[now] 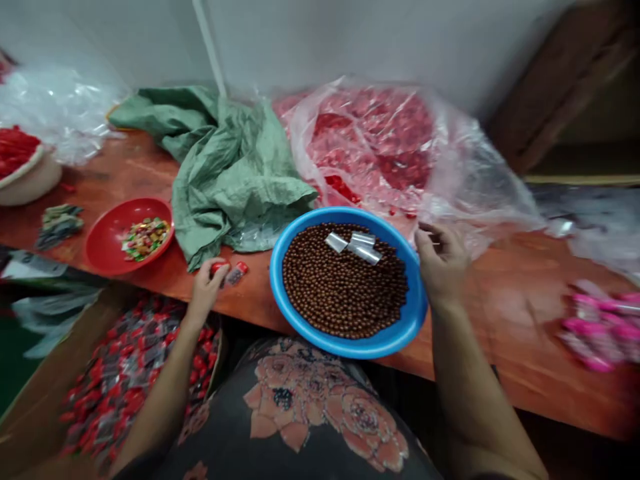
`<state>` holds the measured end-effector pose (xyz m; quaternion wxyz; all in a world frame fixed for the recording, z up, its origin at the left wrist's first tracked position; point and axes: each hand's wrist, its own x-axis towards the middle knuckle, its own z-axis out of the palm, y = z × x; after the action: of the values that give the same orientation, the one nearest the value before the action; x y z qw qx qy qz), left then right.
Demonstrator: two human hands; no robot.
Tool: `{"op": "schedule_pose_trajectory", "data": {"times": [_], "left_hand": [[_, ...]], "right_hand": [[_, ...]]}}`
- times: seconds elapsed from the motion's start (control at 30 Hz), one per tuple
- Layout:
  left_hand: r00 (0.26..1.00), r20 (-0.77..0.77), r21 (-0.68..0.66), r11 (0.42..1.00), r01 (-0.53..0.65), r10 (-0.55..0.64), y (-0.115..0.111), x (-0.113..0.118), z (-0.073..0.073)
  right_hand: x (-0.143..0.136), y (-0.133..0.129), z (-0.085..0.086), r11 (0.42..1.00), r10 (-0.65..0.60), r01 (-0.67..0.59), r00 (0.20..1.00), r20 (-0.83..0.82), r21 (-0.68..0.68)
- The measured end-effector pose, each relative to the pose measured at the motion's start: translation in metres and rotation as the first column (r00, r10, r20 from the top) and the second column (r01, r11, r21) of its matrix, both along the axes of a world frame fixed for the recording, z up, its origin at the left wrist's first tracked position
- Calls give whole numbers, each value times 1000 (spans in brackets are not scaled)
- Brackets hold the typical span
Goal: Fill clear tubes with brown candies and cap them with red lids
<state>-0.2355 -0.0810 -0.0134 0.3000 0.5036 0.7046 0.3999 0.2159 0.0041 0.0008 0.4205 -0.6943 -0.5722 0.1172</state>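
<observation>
At the table's front edge my left hand [204,288] has its fingers closed round a small red-capped piece [219,267]. Beside its fingertips lies a small clear container with a red cap [237,273]. A blue basin [345,351] full of small brown balls [345,287] sits in front of me. Three short clear tubes [364,252] rest on the balls. Just past the basin's right rim is my right hand [444,261], its fingers curled in a pinch near the plastic bag; whatever they hold, if anything, cannot be made out.
Behind the basin a clear plastic bag [370,140] holds many red pieces. A green woven sack [235,167] lies left of it, near a red bowl [103,243] of small colourful pieces. Below left stands a box [55,360] of red-capped containers. Pink items [600,327] lie far right.
</observation>
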Motion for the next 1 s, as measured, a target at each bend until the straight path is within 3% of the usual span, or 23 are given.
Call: {"op": "schedule_pose_trajectory", "data": {"times": [0.07, 0.13, 0.23, 0.3, 0.37, 0.4, 0.47, 0.57, 0.6, 0.67, 0.73, 0.77, 0.87, 1.0], "left_hand": [[971, -238, 105, 994, 9, 16, 2, -28, -29], [916, -400, 163, 982, 100, -27, 4, -44, -56], [822, -569, 285, 941, 181, 14, 8, -49, -75], [789, -610, 361, 913, 189, 77, 14, -42, -69], [783, -612, 448, 866, 223, 115, 24, -26, -49], [785, -608, 496, 827, 265, 113, 31, -14, -35], [781, -623, 583, 692, 425, 46, 49, 17, -6], [679, -710, 455, 617, 643, -185, 83, 78, 24], [597, -745, 366, 568, 737, -296, 95, 100, 29], [326, -759, 67, 432, 900, -563, 118, 143, 33], [130, -729, -164, 356, 920, -672, 138, 179, 32], [65, -712, -256, 345, 903, -699, 146, 193, 31], [-8, -663, -423, 366, 829, -748, 162, 215, 28], [29, -517, -521, 342, 782, -855, 159, 208, 21]], "right_hand": [[33, 29, -24, 992, -97, 98, 995, 12, -78], [51, 51, -44, 983, -72, 79, 996, 47, -164], [53, 74, -65, 966, 8, 21, 994, 112, -258], [48, 89, -72, 954, 60, -9, 985, 161, -299], [46, 107, -74, 941, 112, -34, 970, 214, -337], [46, 117, -75, 933, 136, -43, 961, 241, -356], [47, 136, -77, 916, 177, -49, 940, 292, -397], [51, 162, -80, 886, 210, -25, 912, 354, -462], [52, 169, -81, 875, 215, -12, 905, 366, -485], [54, 178, -81, 854, 224, 7, 898, 380, -521], [56, 181, -81, 846, 235, 7, 893, 385, -533], [57, 180, -80, 850, 246, -7, 889, 386, -527], [59, 164, -81, 872, 301, -93, 876, 376, -481], [64, 124, -89, 887, 334, -179, 885, 323, -426]]}}
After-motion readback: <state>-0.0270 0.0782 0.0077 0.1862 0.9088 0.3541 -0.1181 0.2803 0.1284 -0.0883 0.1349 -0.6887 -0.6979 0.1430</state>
